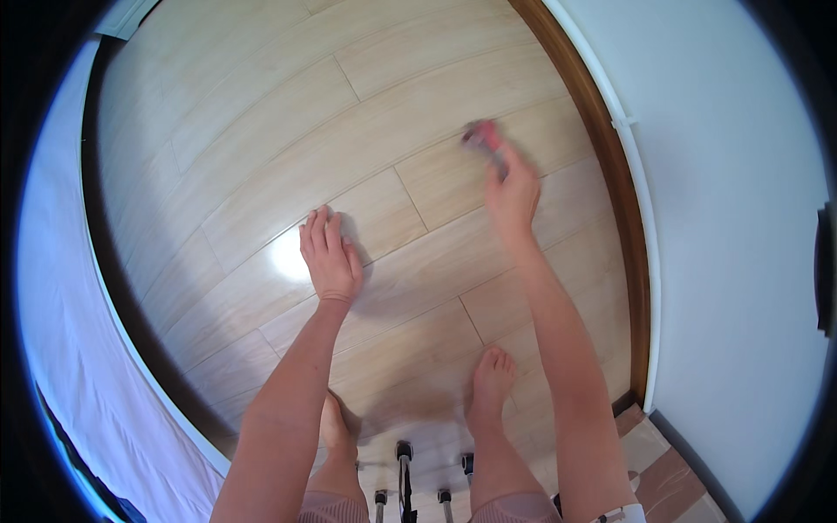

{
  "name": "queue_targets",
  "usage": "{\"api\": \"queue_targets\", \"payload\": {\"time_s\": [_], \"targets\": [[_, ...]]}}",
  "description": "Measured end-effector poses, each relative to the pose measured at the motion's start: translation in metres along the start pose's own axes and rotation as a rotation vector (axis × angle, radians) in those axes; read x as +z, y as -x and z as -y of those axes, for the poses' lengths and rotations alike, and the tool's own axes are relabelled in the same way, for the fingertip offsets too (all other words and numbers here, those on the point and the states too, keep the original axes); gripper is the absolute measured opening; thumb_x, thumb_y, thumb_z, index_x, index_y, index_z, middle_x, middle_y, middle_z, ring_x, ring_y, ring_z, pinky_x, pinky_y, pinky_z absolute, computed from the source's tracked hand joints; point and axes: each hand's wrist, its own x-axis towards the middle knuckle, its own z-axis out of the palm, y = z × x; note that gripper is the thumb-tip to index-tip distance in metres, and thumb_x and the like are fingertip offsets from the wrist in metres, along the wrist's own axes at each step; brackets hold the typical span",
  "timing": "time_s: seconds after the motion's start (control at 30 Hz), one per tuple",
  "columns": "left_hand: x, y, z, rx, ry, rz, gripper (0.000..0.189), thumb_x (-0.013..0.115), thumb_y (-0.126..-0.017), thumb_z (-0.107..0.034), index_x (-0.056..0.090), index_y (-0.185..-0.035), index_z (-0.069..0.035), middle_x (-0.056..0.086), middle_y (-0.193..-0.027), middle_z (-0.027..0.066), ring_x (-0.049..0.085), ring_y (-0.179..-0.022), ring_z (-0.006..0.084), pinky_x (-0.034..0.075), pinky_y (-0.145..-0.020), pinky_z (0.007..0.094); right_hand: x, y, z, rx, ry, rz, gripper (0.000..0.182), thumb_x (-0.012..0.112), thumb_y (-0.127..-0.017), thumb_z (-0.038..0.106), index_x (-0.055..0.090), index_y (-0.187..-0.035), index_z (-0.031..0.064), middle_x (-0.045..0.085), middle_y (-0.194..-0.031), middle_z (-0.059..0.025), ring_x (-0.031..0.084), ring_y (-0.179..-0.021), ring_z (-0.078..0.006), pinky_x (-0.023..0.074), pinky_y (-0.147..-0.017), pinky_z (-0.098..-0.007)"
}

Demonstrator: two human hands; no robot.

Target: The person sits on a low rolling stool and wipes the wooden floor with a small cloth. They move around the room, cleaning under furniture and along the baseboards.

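Observation:
My right hand (514, 194) is reached out in front to the right, gripping a small pink and dark object (485, 135). Motion blur hides what kind of object it is. It is over or against the pale wood-plank floor (366, 131); I cannot tell whether it touches. To the left, my left hand (330, 255) hovers or rests palm down over the same planks, beside a bright light reflection. Its fingers are extended, the thumb slightly apart, and nothing shows in it.
My bare feet (494, 379) are below, with a wheeled metal base (405, 457) between my legs. A brown baseboard (611, 196) and white cable trunking (637, 196) edge the right wall. Along the left runs a bed-like piece with pale fabric (72, 261).

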Motion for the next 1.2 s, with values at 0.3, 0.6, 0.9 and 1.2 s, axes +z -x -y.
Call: {"api": "queue_targets", "payload": {"time_s": [0.3, 0.6, 0.9, 1.2], "targets": [[-0.001, 0.0, -0.001, -0.018, 0.0, 0.037, 0.048, 0.053, -0.088, -0.009, 0.052, -0.135, -0.001, 0.042, -0.152, 0.018, 0.033, -0.145, 0.0392, 0.021, -0.121, 0.0577, 0.098, -0.112, 0.055, -0.311, 0.112, -0.087, 0.037, 0.066, -0.082, 0.006, 0.071, -0.117, 0.0161, 0.074, -0.104, -0.0125, 0.064, -0.097, -0.0351, 0.0493, -0.088, -0.0468], [-0.007, -0.001, 0.0, -0.016, 0.043, 0.028, 0.048, 0.054, -0.087, -0.009, 0.054, -0.134, -0.001, 0.043, -0.151, 0.0192, 0.032, -0.145, 0.0399, 0.02, -0.122, 0.0576, 0.071, 0.021, 0.053, -0.73, -0.079, 0.636, 0.041, 0.067, -0.076, -0.002, 0.075, -0.108, 0.0213, 0.071, -0.099, -0.0028, 0.059, -0.096, -0.0266, 0.0456, -0.083, -0.0405], [0.001, 0.003, 0.004, -0.006, 0.01, 0.011, 0.048, 0.053, -0.088, -0.007, 0.052, -0.135, -0.001, 0.042, -0.151, 0.0191, 0.033, -0.145, 0.0405, 0.021, -0.121, 0.0573, -0.036, 0.143, -0.048, -0.552, -0.257, 0.852, 0.054, 0.069, -0.062, -0.009, 0.077, -0.109, 0.0168, 0.075, -0.102, -0.0022, 0.064, -0.093, -0.0259, 0.0489, -0.087, -0.037], [0.018, 0.003, -0.003, 0.054, 0.025, -0.065, 0.045, 0.052, -0.09, -0.009, 0.052, -0.134, -0.003, 0.044, -0.149, 0.0185, 0.034, -0.143, 0.0408, 0.023, -0.12, 0.0558, -0.071, 0.017, -0.145, -0.074, 0.109, -0.386, 0.049, 0.063, -0.079, -0.008, 0.071, -0.121, 0.0145, 0.073, -0.107, -0.0111, 0.061, -0.096, -0.0345, 0.0494, -0.085, -0.0433]]}}
